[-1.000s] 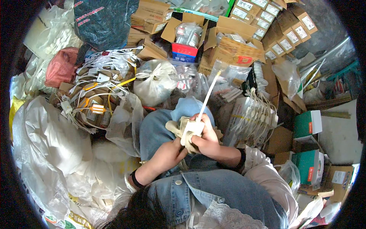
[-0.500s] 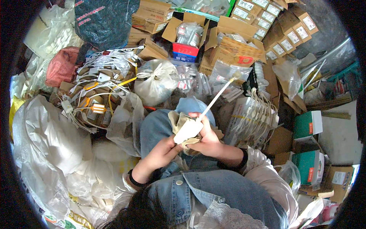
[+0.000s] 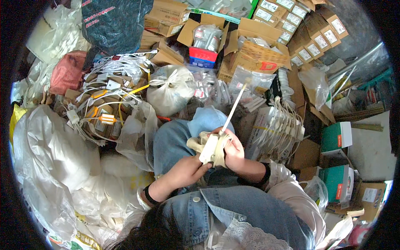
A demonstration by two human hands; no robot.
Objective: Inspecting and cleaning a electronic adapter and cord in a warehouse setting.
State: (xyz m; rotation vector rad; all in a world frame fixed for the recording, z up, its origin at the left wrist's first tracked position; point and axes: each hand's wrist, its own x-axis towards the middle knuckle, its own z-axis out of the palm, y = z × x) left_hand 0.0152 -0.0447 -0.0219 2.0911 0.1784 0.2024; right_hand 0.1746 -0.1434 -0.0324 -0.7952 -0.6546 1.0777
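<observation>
Over my lap I hold a white power strip (image 3: 208, 151), a short block with a straight white cord (image 3: 234, 107) rising from its far end. A beige cloth (image 3: 219, 155) is wrapped partly around the block. My left hand (image 3: 186, 170) is closed, thumb and fingers pinching the near end of the block. My right hand (image 3: 234, 152) is closed around the cloth on the block's right side, near where the cord comes out. Part of the block's surface is hidden by the cloth and fingers.
Tangled white cords and power strips (image 3: 109, 85) lie at left, beside a tied white bag (image 3: 170, 89). Stacked corded white strips (image 3: 277, 129) stand at right. An open carton (image 3: 207, 37) and green-white boxes (image 3: 335, 182) surround me. Large plastic bags (image 3: 54, 158) fill the left.
The block has turned steeper, and its cord points more upright, its tip shifting left. The cloth now covers the block's right side. My left hand has moved slightly right.
</observation>
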